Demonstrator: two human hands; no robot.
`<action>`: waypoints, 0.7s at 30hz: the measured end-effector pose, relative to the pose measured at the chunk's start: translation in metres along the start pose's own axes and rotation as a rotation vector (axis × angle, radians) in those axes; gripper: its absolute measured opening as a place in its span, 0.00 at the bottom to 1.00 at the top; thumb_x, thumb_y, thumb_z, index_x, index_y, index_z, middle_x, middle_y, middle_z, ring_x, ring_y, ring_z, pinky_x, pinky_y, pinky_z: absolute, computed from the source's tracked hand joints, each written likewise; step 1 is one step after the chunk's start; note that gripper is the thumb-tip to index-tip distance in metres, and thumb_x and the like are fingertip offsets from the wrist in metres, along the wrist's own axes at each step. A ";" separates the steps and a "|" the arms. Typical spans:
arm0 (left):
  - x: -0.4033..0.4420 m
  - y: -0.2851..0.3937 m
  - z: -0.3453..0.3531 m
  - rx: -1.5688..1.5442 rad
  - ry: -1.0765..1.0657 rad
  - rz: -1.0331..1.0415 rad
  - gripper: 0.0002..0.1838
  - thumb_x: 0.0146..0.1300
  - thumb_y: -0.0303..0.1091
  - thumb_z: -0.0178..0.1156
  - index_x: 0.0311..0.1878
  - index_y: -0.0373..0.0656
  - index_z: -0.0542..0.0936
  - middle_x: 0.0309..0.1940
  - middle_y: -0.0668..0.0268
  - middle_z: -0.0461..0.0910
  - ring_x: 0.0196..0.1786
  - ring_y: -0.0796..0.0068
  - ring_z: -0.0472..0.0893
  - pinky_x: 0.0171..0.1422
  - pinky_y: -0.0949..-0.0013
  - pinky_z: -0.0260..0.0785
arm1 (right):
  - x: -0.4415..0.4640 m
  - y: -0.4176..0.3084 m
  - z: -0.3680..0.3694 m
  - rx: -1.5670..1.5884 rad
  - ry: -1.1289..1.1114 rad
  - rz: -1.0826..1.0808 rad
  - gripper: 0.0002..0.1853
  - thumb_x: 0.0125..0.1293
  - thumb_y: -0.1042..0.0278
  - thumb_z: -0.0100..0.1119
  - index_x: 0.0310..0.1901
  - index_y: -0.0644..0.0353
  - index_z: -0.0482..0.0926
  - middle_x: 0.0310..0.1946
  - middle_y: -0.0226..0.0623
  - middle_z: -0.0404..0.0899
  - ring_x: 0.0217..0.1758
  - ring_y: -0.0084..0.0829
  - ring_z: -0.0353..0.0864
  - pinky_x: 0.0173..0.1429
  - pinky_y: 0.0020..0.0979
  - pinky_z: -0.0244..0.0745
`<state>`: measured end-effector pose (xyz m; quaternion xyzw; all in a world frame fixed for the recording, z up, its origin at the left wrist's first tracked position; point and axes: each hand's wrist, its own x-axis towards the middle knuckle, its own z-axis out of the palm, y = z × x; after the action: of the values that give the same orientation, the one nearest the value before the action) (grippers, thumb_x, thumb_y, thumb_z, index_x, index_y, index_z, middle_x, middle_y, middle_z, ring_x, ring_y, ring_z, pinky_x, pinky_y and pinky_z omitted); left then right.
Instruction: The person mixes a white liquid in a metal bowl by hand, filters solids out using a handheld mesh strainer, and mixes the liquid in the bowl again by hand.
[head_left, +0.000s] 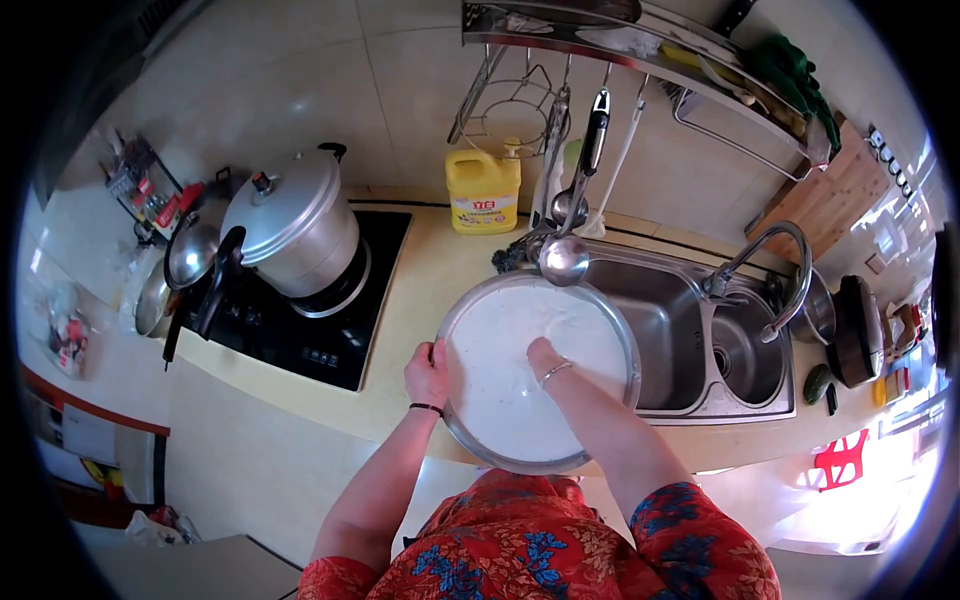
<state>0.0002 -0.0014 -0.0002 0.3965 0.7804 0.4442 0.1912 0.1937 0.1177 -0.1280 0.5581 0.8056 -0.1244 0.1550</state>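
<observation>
Metal basin [530,466]: wide, round, filled with an opaque white substance [495,405]. Sits at the front of the desk [418,285], in front of the person's torso, left of the double sink [655,412]. Its right rim overlaps the sink's edge in this view; contact there cannot be told.

Round form, so no long axis to read. Left grip [427,375] closes on the left rim, thumb side up. Right grip [541,352] sits inside the rim, a little beyond the middle, fingers sunk in the white; whether they are apart or together cannot be told. The right is nearer the centre, the left at the edge; the right forearm crosses the near right rim. Dark band on left wrist, pale bracelet on right.

Just past the far rim: a steel ladle [565,260], hanging, its bowl low over the basin's edge. Behind, against the wall, a yellow jug [484,192] with pump top; label reads 立白 in red, smaller print illegible.

Left: black hob [352,345] bearing a lidded pressure cooker [300,225], dark handle toward the person. Panel marks on the hob too small to read.

Right: curved tap [803,270] over the smaller sink bowl; dark green vegetable [818,383] beyond it. Wooden board [830,200] leans at the wall.
</observation>
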 end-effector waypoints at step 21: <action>0.000 -0.010 0.002 -0.026 0.058 0.064 0.17 0.60 0.45 0.52 0.30 0.38 0.75 0.24 0.52 0.76 0.28 0.57 0.76 0.34 0.61 0.67 | -0.088 -0.042 0.068 0.343 -0.111 -0.582 0.12 0.58 0.69 0.42 0.33 0.64 0.76 0.33 0.46 0.77 0.39 0.40 0.77 0.45 0.38 0.72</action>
<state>-0.0026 -0.0031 -0.0097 0.4057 0.7666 0.4716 0.1593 0.1903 0.0018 -0.1552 0.3153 0.8888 -0.3272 0.0604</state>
